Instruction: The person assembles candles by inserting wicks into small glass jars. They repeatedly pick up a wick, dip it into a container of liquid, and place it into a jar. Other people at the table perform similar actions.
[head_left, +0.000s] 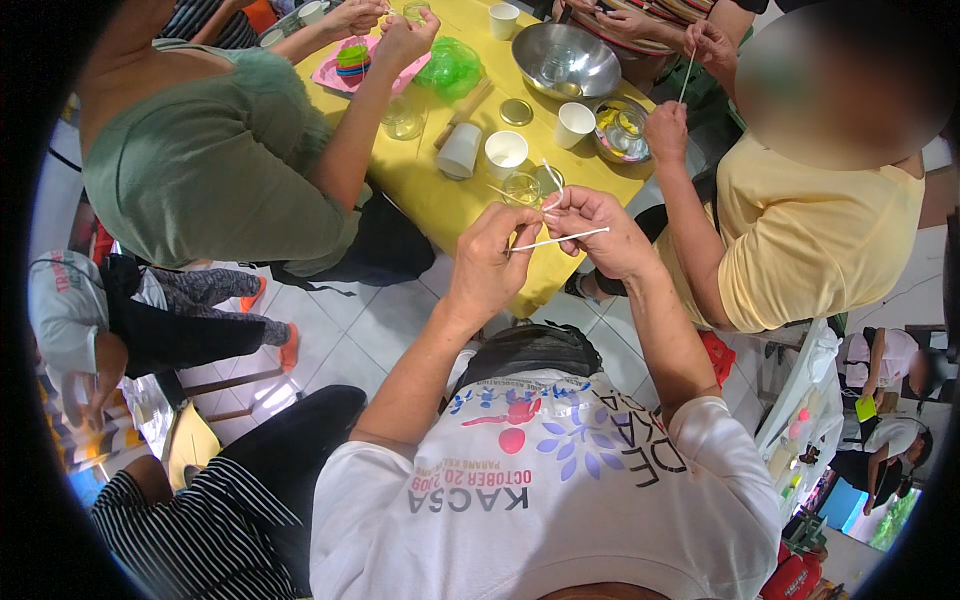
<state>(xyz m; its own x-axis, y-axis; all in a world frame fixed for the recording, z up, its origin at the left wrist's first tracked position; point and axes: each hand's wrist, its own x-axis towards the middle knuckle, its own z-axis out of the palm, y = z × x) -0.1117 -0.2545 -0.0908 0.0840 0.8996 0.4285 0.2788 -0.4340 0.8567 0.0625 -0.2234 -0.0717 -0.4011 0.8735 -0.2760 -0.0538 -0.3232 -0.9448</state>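
Note:
A length of white cord runs between my two hands, held up over the near edge of the yellow table. My left hand pinches the cord between thumb and fingertips. Close beside it, my right hand is closed on the same cord, with a bent loop standing above its fingers and one end lying across below. Where the cord crosses at the fingertips is partly hidden. Just beyond my fingers stands a glass jar, with a thin stick near its rim.
The yellow-covered table carries paper cups, a jar lid, a large steel bowl, a smaller bowl and a green plastic bag. People in green and yellow tops flank it, their hands working thin strands.

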